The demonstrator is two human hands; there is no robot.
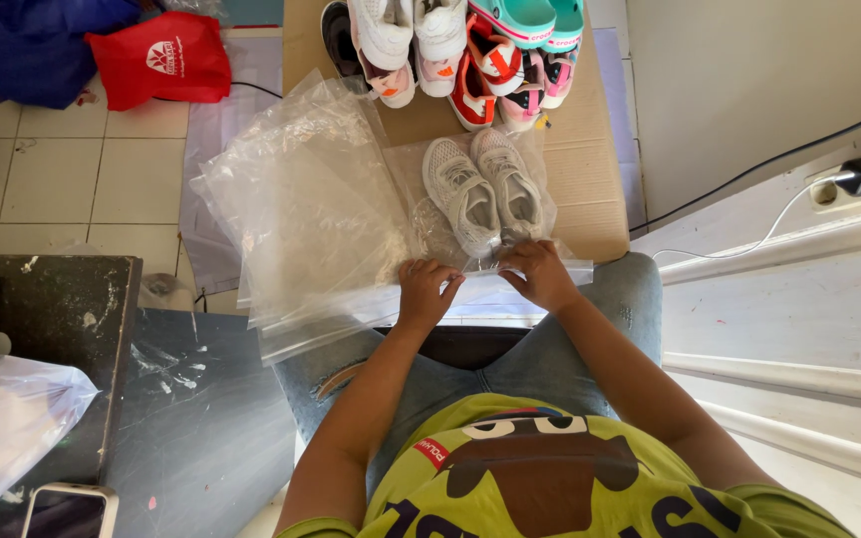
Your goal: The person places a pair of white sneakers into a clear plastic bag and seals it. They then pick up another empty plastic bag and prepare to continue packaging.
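Note:
A pair of small grey sneakers (482,184) lies inside a clear plastic bag (550,204) on a sheet of cardboard (590,169). My left hand (425,291) and my right hand (540,271) both pinch the bag's near edge, just below the sneakers' heels. A stack of empty clear plastic bags (306,214) lies to the left, under my left hand's side.
More small shoes, white, red, pink and turquoise (470,50), stand in a row at the far end of the cardboard. A red bag (161,58) and blue cloth (32,45) lie on the tiled floor. A dark table (62,309) and a phone (67,510) are at left.

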